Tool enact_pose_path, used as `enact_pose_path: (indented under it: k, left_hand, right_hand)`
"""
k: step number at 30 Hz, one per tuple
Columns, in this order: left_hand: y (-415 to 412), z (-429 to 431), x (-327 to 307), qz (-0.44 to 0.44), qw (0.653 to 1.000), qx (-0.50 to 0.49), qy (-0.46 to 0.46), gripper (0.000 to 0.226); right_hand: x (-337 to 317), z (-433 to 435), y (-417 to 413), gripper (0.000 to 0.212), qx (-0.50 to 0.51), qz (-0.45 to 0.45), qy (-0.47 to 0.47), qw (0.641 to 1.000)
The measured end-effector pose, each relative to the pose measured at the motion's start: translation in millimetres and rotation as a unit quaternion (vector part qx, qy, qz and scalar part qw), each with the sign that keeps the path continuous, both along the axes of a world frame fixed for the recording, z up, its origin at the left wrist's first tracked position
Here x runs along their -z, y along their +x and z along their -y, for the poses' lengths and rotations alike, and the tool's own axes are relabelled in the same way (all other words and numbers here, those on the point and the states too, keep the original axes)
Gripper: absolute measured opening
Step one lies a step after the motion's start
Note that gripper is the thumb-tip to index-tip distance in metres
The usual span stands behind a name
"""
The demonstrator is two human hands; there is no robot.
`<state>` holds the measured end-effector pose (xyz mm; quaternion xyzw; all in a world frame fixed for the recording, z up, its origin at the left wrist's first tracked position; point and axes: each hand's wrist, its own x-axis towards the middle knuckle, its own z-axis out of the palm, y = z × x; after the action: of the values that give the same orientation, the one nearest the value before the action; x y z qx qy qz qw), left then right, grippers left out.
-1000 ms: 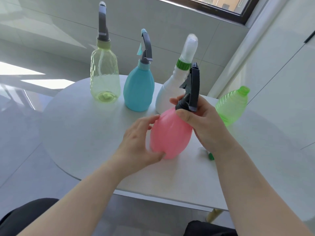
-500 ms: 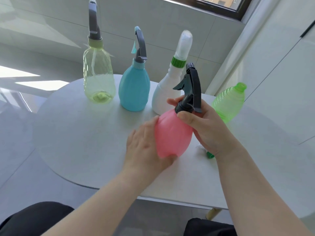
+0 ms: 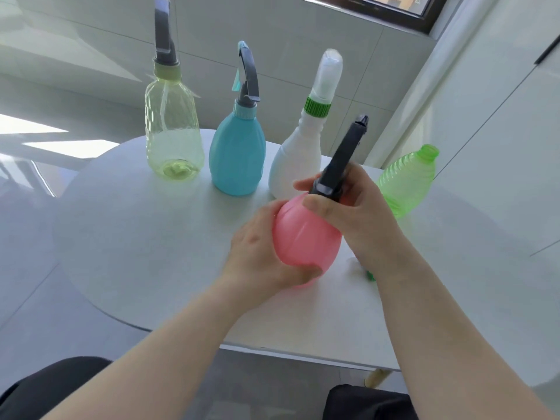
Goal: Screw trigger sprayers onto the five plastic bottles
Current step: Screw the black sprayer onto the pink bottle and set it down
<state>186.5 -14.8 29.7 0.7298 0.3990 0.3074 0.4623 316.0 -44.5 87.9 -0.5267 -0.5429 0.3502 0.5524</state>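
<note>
A pink bottle (image 3: 306, 237) is held tilted above the white round table (image 3: 151, 237). My left hand (image 3: 260, 256) cups its lower body. My right hand (image 3: 354, 213) grips the collar of the dark trigger sprayer (image 3: 342, 159) seated on its neck. Behind stand a clear yellow bottle (image 3: 174, 140), a blue bottle (image 3: 238, 159) and a white bottle (image 3: 298, 165), each with a sprayer on top. A green bottle (image 3: 409, 180) with an open neck leans at the right, without a sprayer. A green-tipped piece (image 3: 369, 275) lies partly hidden under my right wrist.
The table's near edge (image 3: 303, 353) runs just above my dark-clothed knees (image 3: 369, 401). A tiled wall and a window frame (image 3: 394, 10) lie behind the bottles. A white cabinet (image 3: 500, 116) stands at the right.
The sprayer head has turned on the pink bottle, its nozzle now pointing away to the upper right. My left hand has wrapped further under the bottle. The camera has shifted slightly.
</note>
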Motion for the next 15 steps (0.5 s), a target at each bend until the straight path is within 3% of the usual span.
enact_pose_path:
  k: [3,5,9,15]
  left_hand:
    - [5,5,0,-0.007,0.999,-0.035,0.013,0.093]
    - [5,6,2,-0.005,0.999,-0.052,0.010,0.094]
    - [4,4,4,-0.004,0.998,-0.063,0.006,0.094]
    - [5,3,1,0.006,0.998,-0.066,0.008,0.096]
  right_hand:
    - [7,3,-10,0.029,0.104,0.065,0.010,0.992]
    - [9,7,-13,0.025,0.062,0.075,0.007,0.995]
    - [9,12,-9,0.024,-0.009,0.016,0.027,0.999]
    - [18,4,-14,0.029,0.120,-0.076,0.072,0.987]
